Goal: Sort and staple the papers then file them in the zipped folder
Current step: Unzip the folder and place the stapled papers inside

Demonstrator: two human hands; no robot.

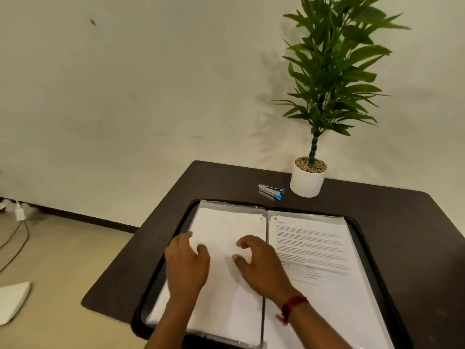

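Seating papers (226,222) in left half of open zipped folder (366,250); left hand (186,265) and right hand (259,268) rest on them, fingers loosely curled, apparently gripping nothing (blurred). Advice: flatten outward from folder's spine, edges square. Stapler (271,191) lies idle beyond folder's far edge

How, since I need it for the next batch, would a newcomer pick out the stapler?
Start at the dark table, then find the white plant pot at its far edge. The stapler lies just left of that pot, beyond the open folder. It alone is small and silver with a blue tip.
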